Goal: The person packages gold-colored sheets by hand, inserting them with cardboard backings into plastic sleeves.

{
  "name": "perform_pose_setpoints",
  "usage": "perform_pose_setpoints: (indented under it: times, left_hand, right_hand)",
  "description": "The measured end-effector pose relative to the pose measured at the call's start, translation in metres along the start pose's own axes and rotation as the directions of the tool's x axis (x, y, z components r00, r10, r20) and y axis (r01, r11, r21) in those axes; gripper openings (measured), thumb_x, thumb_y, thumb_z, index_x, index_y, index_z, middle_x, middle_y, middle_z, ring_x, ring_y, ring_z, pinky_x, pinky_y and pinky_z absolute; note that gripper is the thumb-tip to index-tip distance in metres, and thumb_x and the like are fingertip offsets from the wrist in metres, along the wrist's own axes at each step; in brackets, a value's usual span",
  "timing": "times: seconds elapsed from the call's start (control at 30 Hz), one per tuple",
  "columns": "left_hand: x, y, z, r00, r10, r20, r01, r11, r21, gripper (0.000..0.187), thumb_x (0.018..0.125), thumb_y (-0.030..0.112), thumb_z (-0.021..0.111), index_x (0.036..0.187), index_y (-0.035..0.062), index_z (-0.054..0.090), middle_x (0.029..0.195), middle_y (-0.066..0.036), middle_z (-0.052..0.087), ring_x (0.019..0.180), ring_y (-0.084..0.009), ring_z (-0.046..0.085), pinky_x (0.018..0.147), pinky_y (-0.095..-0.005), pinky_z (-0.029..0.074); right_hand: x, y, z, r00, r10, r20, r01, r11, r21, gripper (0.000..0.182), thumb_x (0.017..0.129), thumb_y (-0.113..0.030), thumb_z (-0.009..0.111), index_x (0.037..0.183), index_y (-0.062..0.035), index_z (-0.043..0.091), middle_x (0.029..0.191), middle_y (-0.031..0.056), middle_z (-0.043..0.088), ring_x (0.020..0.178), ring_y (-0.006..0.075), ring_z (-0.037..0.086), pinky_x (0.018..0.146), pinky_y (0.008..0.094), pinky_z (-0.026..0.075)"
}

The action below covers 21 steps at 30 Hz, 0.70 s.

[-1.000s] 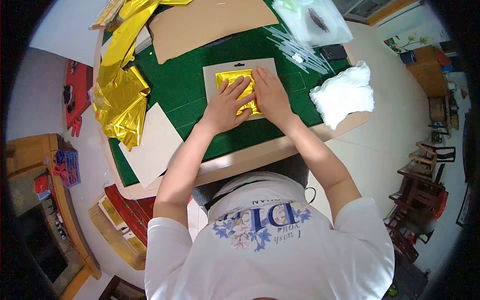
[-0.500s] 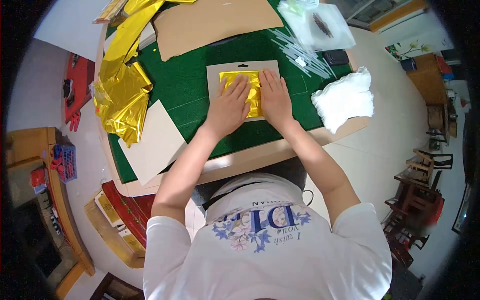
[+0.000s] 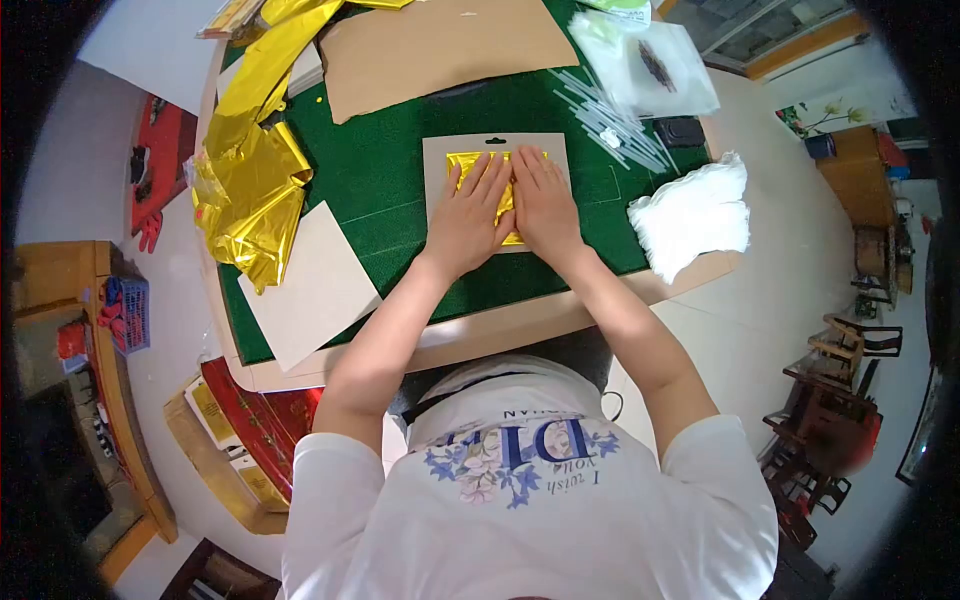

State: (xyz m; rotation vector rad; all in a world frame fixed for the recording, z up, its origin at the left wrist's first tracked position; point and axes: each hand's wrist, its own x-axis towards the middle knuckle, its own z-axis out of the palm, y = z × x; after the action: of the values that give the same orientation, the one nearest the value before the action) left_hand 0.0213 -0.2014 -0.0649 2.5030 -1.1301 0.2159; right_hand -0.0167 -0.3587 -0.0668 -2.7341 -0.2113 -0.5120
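Gold foil [image 3: 505, 203]: left hand [image 3: 464, 222], right hand [image 3: 546, 208] flat atop.

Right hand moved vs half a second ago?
Yes. Judged against the slotted card, the right hand has shifted left, closer to the left hand.

"DI", "I wish you" on shirt [image 3: 540, 545]
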Motion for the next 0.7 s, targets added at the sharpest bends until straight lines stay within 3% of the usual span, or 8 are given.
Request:
perform_pose_setpoints:
  times: [0.13,0.23,0.4,0.7]
  left_hand:
    - [0.0,0.0,0.002,1.0,-0.026,-0.003,0.026,0.999,0.019,0.059,0.094,0.038,0.047,0.142,0.0046,0.042,0.15,-0.016,0.036,0.142,-0.0284,0.029,0.116,-0.0481,0.021]
    - [-0.001,0.0,0.001,1.0,-0.024,0.014,0.024,1.0,-0.004,0.062,0.094,0.041,0.048,0.143,0.0033,0.041,0.15,-0.021,0.034,0.143,-0.0323,0.026,0.116,-0.0512,0.018]
    - [-0.006,0.005,-0.002,0.993,-0.114,-0.013,0.115,0.989,0.096,0.068,0.093,0.045,0.047,0.144,-0.0005,0.038,0.152,-0.025,0.028,0.144,-0.0407,0.019,0.113,-0.0628,0.011]
    - [-0.011,0.004,-0.002,0.968,-0.247,0.046,0.23,0.944,0.235,0.073,0.095,0.05,0.039,0.147,0.0002,0.031,0.156,-0.02,0.023,0.147,-0.0301,0.017,0.111,-0.0667,0.009]
  right_hand:
    - [-0.001,0.002,0.001,1.0,-0.014,-0.009,0.014,1.0,-0.022,0.043,0.095,-0.015,0.048,0.134,0.0017,0.047,0.142,0.0213,0.042,0.135,0.0358,0.039,0.11,0.0506,0.031]
    - [-0.003,-0.001,0.0,0.998,0.045,0.038,-0.04,0.989,-0.14,0.046,0.096,-0.023,0.048,0.137,-0.0029,0.047,0.145,0.0217,0.04,0.137,0.035,0.036,0.11,0.0519,0.029]
    - [-0.003,-0.001,-0.001,0.992,0.099,0.084,-0.079,0.974,-0.21,0.05,0.097,-0.034,0.047,0.142,-0.0137,0.045,0.149,0.0213,0.034,0.141,0.0348,0.029,0.111,0.0566,0.025]
    - [-0.003,-0.002,-0.002,0.991,0.102,0.091,-0.081,0.973,-0.214,0.051,0.096,-0.037,0.049,0.143,-0.0185,0.045,0.15,0.02,0.033,0.142,0.0335,0.028,0.112,0.0581,0.022]
